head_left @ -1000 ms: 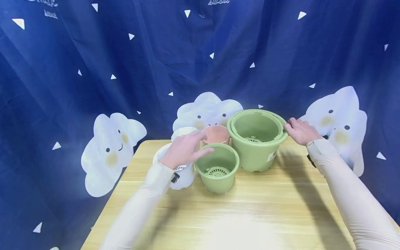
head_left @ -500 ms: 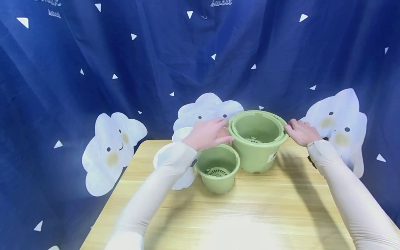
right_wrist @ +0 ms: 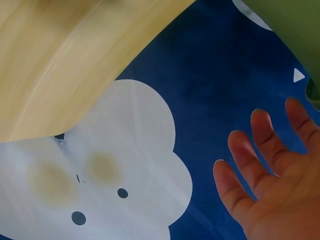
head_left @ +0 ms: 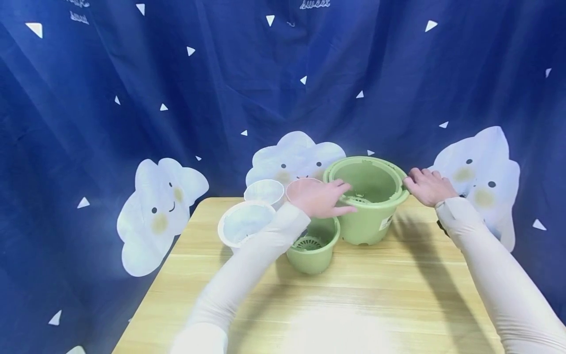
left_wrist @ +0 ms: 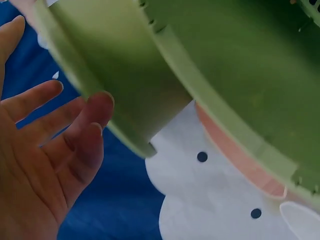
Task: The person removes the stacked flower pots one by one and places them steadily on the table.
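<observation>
A large green flowerpot (head_left: 367, 223) holds a somewhat smaller green flowerpot nested inside, and stands upright on the table. My left hand (head_left: 322, 199) is at its left side, fingers apart and loosely bent; in the left wrist view the fingertips (left_wrist: 100, 107) overlap the rim, and I cannot tell whether they touch. My right hand (head_left: 429, 187) rests against the rim at the right; in the right wrist view its fingers (right_wrist: 270, 135) are relaxed and apart, with the thumb hidden. A small green flowerpot (head_left: 311, 260) stands below my left wrist.
Left of the green pots stand two white flowerpots, a nearer one (head_left: 227, 241) partly covered by my left sleeve and one behind (head_left: 265, 189). A pink flowerpot (head_left: 298, 186) sits behind my left hand. The wooden table (head_left: 362, 295) backs onto a blue curtain (head_left: 221, 73).
My left hand has moved right, from above the white pots across the pink pot to the large green pot. My right hand stays at the same rim. The pots have not moved.
</observation>
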`<state>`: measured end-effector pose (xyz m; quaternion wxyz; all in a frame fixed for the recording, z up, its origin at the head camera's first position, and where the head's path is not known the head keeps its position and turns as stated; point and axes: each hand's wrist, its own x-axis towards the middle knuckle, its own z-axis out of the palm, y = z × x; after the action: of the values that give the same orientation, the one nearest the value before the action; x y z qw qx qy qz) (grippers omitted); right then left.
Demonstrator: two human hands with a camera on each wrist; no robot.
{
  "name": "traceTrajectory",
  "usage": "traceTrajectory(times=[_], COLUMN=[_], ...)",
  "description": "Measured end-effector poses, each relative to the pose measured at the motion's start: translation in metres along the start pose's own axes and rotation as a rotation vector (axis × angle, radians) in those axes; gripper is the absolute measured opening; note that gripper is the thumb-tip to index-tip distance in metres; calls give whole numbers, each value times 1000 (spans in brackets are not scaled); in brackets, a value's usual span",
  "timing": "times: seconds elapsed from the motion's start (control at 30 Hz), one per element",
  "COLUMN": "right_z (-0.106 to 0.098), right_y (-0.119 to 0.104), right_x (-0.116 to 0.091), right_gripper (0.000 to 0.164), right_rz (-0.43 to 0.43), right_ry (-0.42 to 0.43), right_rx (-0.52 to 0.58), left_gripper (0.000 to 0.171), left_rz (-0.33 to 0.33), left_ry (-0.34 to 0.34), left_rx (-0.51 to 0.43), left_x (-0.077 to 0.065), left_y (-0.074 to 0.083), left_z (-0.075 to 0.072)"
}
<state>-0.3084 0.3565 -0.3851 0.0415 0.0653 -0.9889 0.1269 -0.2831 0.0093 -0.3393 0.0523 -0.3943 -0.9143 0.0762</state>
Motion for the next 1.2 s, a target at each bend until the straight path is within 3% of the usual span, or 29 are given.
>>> traceTrajectory(times=[0.2,0.53,0.9,1.2], right_z=[-1,-3,-1,1], right_y=[0,1,0,1], right_x=[-1,-3,-3,-1], right_gripper=[62,62,61,64], right_rz=[3,3,11,5], right_ry=[-5,-7,-6,-13], right_rx=[-7,-8,12,15], left_gripper=[72,84,83,65], left_rz=[69,-12,-16,-8], left_ry=[-28,-140,-116,-52], left_rx=[-106,-180,-258,-273], left_x=[15,25,30,34], left_y=[4,11,9,7], left_z=[12,18,22,26])
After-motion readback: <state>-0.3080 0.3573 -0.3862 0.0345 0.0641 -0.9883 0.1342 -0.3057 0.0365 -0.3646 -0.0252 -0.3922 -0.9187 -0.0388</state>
